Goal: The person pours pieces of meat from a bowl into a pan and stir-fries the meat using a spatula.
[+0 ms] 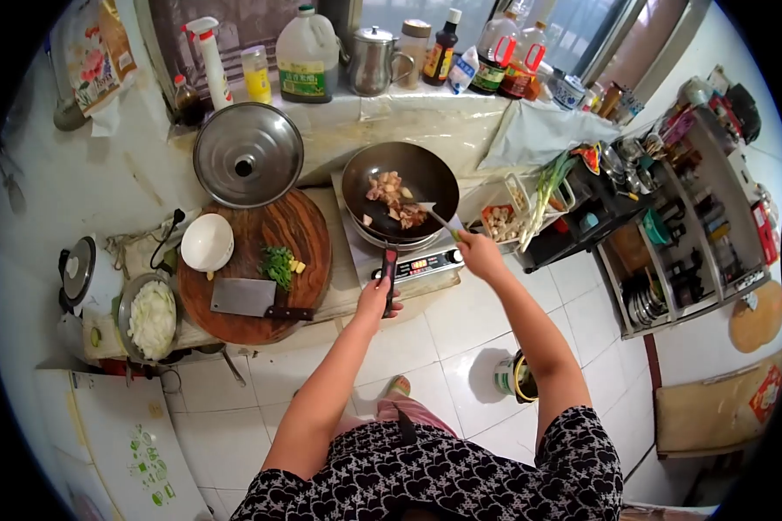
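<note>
A dark wok (374, 227) sits on an induction cooker (430, 265) with a lit display. Pieces of browned meat (391, 187) lie in the wok, some gathered against a spatula (439, 217). My left hand (374, 298) is closed around the wok's black handle (390, 271). In my right hand (480, 254) is the spatula's handle, its metal blade down among the meat. To the left, a round wooden chopping board (308, 234) bears a cleaver (245, 296), chopped green herbs (277, 266), small yellow pieces (297, 266) and a white bowl (207, 242).
A large metal lid (248, 154) leans behind the board. Bowl of sliced white vegetable (152, 319) stands at the left edge. Bottles and a metal pot (373, 61) line the windowsill. Right of the cooker, a basket holds green onions (547, 195) and garlic (500, 224). A bin (514, 378) stands on the floor.
</note>
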{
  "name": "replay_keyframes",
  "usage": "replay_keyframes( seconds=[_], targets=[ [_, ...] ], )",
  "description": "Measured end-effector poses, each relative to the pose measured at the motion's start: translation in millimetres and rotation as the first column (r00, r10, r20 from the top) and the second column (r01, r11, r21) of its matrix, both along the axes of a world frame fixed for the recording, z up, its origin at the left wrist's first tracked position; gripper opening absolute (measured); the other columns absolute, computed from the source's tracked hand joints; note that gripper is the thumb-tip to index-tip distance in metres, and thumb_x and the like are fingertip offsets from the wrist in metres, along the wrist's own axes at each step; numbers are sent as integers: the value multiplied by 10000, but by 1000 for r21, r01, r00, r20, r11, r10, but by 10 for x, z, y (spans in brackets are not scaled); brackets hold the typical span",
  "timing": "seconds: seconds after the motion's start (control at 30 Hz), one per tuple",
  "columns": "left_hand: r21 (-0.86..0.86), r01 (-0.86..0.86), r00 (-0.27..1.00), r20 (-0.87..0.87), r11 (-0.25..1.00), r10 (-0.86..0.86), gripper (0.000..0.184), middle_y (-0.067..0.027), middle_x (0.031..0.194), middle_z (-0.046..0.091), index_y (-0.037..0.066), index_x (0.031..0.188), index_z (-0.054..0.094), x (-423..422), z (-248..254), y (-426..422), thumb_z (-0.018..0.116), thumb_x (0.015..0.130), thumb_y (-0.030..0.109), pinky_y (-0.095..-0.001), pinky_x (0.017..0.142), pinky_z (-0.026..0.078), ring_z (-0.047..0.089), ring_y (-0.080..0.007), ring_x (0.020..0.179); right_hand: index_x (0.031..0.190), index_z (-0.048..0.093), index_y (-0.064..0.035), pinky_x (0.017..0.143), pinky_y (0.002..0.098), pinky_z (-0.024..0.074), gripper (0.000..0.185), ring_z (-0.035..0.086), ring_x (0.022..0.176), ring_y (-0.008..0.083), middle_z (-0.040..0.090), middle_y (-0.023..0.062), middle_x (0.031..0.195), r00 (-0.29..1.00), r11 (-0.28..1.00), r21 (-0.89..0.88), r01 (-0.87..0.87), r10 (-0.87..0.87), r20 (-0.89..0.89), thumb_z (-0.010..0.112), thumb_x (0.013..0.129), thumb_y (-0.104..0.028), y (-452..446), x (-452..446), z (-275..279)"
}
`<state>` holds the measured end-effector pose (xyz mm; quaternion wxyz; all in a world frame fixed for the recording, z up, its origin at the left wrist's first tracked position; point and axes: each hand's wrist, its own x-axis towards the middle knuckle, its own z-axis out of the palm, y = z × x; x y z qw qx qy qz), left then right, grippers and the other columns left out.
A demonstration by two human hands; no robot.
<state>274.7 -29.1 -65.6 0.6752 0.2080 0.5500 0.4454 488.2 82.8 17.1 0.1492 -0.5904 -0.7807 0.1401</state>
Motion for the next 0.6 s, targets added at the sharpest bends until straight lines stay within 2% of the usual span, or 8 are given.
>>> replay_keyframes(
  seconds=[0.07,0.2,0.27,0.4,0.47,0.5,0.53,0.6],
  targets=[
    [-28,-20,1000,-12,999,19,300,-33,794,548,83,1065,454,52,80,31,385,911,331,-246,464,457,556,-121,584,1061,588,-124,681,426,457,290,573,766,354,603,184,798,1000,998,-65,-12,12,-4,539,795,-228,-108,130,537],
    [-65,-33,991,-129,997,25,282,-23,771,529,73,1037,453,124,110,29,377,915,315,-236,403,380,427,-84,492,1030,618,-173,655,401,467,265,589,756,311,619,137,809,985,993,-115,-36,55,161,551,779,-224,-254,348,993],
    [-70,-26,986,-164,997,14,266,-21,778,522,75,1018,453,124,125,18,379,916,310,-232,401,374,431,-81,501,1018,625,-176,663,409,469,259,589,762,310,619,138,806,972,991,-96,-91,110,210,549,774,-217,-209,387,753],
    [-39,-12,981,-195,999,4,252,-22,743,535,89,996,460,114,52,8,390,909,315,-238,378,359,424,-92,460,1018,610,-170,695,434,467,254,584,791,338,618,151,818,994,999,-49,-13,18,110,531,783,-225,81,38,57],
    [-68,22,984,-177,997,-34,242,-15,771,512,87,990,440,105,147,-7,379,918,310,-223,395,361,411,-80,485,1029,599,-181,701,441,463,254,582,800,346,614,169,812,999,999,-12,37,-36,35,524,793,-235,236,-216,-88],
    [-67,25,983,-179,997,-37,242,-15,771,512,87,990,440,107,139,-8,379,918,310,-223,395,361,411,-80,485,1069,594,-116,722,419,457,306,576,828,344,609,193,850,999,998,-51,45,-46,-24,552,790,-234,248,-339,51],
    [-87,34,985,-166,996,-48,235,-13,763,508,94,984,436,100,134,0,378,918,312,-227,393,363,414,-81,483,1069,594,-116,722,419,457,306,576,828,344,609,193,850,998,998,-49,47,-49,-26,552,790,-234,354,-368,16],
    [-105,43,986,-154,994,-59,228,-10,755,503,101,979,432,74,135,19,377,918,314,-231,392,364,416,-83,482,1057,592,-60,761,386,453,326,577,863,341,607,202,903,964,992,-63,110,-122,-237,554,783,-232,556,-452,-56]
  ],
)
